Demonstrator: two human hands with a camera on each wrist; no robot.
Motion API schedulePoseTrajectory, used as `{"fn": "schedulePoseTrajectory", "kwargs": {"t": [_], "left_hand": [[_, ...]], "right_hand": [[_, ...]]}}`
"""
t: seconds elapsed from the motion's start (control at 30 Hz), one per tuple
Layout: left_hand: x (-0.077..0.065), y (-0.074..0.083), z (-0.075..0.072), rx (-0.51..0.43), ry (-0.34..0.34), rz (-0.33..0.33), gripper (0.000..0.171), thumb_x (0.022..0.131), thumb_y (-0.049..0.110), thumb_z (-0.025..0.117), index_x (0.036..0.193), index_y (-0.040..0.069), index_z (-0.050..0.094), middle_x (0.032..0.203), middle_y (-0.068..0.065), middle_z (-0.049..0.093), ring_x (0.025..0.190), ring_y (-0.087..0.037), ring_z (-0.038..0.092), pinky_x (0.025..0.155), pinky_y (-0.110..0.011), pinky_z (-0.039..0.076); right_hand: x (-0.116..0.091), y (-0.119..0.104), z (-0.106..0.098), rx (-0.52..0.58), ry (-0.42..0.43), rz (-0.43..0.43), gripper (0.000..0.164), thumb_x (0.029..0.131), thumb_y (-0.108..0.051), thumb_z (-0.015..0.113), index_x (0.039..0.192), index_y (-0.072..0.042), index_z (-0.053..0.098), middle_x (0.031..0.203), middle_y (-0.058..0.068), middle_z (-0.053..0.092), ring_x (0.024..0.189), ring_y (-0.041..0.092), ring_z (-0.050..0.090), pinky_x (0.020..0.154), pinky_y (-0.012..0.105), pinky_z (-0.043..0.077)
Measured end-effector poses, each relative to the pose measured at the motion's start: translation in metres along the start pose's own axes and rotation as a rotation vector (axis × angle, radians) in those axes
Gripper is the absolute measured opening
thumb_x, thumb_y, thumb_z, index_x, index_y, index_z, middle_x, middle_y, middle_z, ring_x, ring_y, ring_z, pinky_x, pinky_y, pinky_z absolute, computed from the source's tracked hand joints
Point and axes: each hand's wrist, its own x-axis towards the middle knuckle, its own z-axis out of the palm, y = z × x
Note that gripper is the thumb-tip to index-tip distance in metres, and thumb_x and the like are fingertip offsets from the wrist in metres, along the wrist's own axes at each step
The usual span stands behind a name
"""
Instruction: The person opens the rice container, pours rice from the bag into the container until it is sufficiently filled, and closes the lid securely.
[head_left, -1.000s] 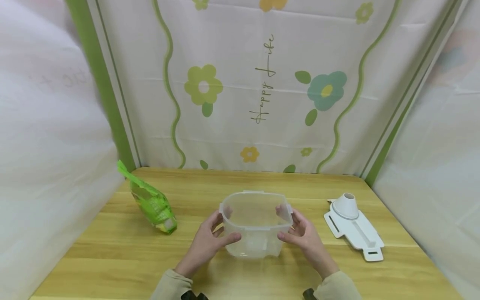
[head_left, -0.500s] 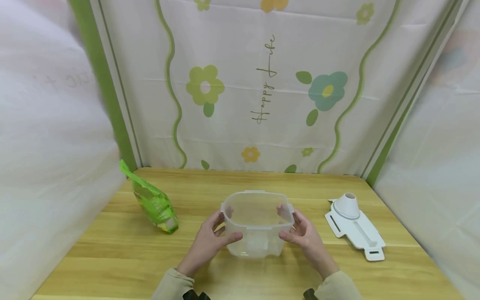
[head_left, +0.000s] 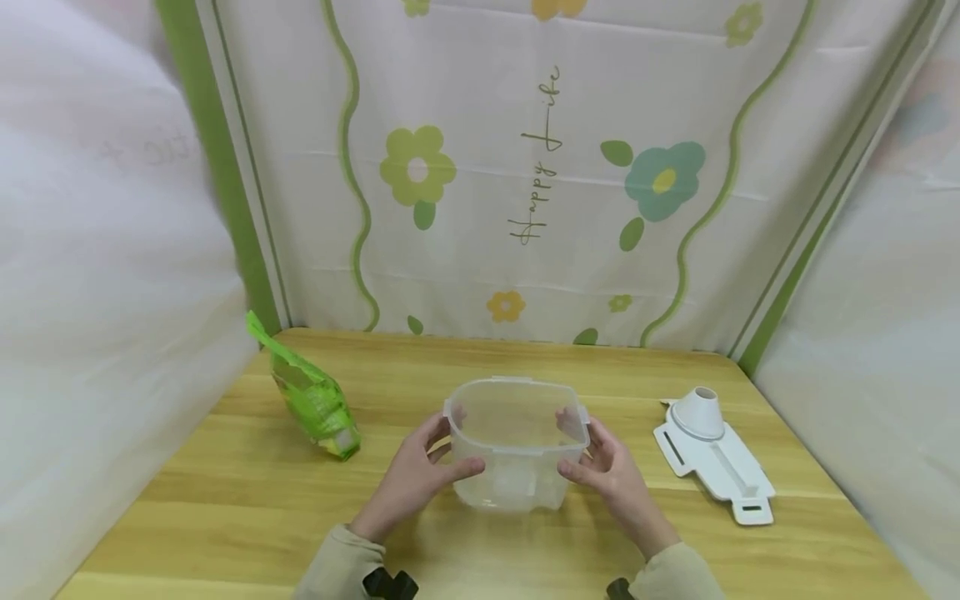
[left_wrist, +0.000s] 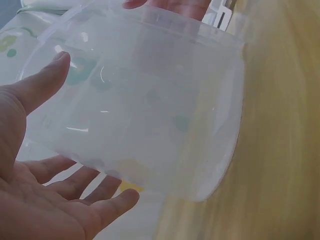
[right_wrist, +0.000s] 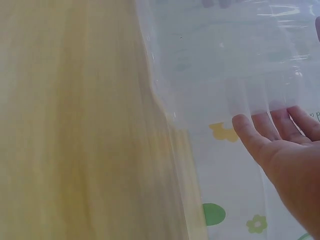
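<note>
A clear plastic container [head_left: 513, 483], lidless with small tabs on its rim, stands upright in the middle of the head view. My left hand [head_left: 423, 471] holds its left side, thumb at the front wall and fingers reaching round behind. On the opposite side my right hand [head_left: 611, 475] grips it the same way. The left wrist view looks at the container's cloudy wall [left_wrist: 135, 100], with the thumb and fingers spread around it. Through the right wrist view the fingertips [right_wrist: 242, 122] lie along the far wall. Nothing shows inside the container.
On the wooden table [head_left: 225, 533], a green net bag [head_left: 315, 408] with pale contents lies at the left. To the right is a flat white plastic part [head_left: 723, 467] bearing a cone-shaped piece [head_left: 699, 412]. Flowered curtains [head_left: 465, 208] enclose the back and sides.
Both hands keep the same hold on the container, which has not visibly moved on the table. Only the head view has shifted slightly.
</note>
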Motion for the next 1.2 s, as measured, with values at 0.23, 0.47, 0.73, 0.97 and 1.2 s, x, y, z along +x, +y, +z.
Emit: {"fn": "schedulePoseTrajectory", "kwargs": {"t": [0.23, 0.47, 0.73, 0.97, 1.2], "left_hand": [[-0.007, 0.025, -0.020, 0.179, 0.053, 0.023, 0.072, 0.085, 0.033, 0.079, 0.146, 0.014, 0.045, 0.141, -0.003, 0.050, 0.132, -0.025, 0.043, 0.108, -0.051, 0.036], [-0.025, 0.055, -0.052, 0.226, 0.155, 0.238, 0.047, 0.090, 0.019, 0.074, 0.133, 0.007, 0.057, 0.132, -0.003, 0.058, 0.121, -0.023, 0.055, 0.099, -0.039, 0.048], [-0.046, 0.076, -0.090, 0.341, 0.508, 0.537, 0.028, 0.086, -0.012, 0.068, 0.114, -0.005, 0.065, 0.110, -0.013, 0.067, 0.101, -0.017, 0.065, 0.086, -0.022, 0.053], [-0.062, 0.075, -0.116, 0.362, 0.817, 0.619, 0.021, 0.086, -0.012, 0.065, 0.106, -0.017, 0.062, 0.101, -0.018, 0.068, 0.095, -0.016, 0.064, 0.089, -0.021, 0.050], [-0.074, 0.070, -0.130, 0.367, 0.907, 0.404, 0.036, 0.085, -0.008, 0.071, 0.119, -0.007, 0.060, 0.111, -0.013, 0.065, 0.102, -0.017, 0.062, 0.093, -0.021, 0.048]], "right_hand": [[0.000, 0.000, -0.001, 0.001, 0.000, -0.001, 0.075, 0.086, 0.008, 0.067, 0.149, 0.008, 0.027, 0.152, 0.026, 0.030, 0.141, 0.037, 0.025, 0.110, 0.033, 0.030], [-0.001, -0.001, -0.002, -0.005, 0.009, 0.001, 0.075, 0.086, 0.008, 0.067, 0.149, 0.007, 0.027, 0.152, 0.026, 0.030, 0.140, 0.039, 0.025, 0.109, 0.031, 0.032], [0.000, -0.002, 0.001, -0.008, 0.011, 0.012, 0.074, 0.085, 0.008, 0.068, 0.149, 0.007, 0.029, 0.152, 0.024, 0.031, 0.141, 0.037, 0.026, 0.110, 0.032, 0.030], [0.001, -0.002, 0.000, -0.016, 0.005, 0.002, 0.073, 0.086, 0.007, 0.068, 0.148, 0.007, 0.030, 0.152, 0.024, 0.032, 0.141, 0.037, 0.025, 0.111, 0.037, 0.027], [0.000, -0.001, 0.000, -0.009, 0.009, 0.000, 0.075, 0.085, 0.007, 0.068, 0.148, 0.008, 0.028, 0.152, 0.027, 0.030, 0.141, 0.039, 0.024, 0.111, 0.036, 0.028]]}}
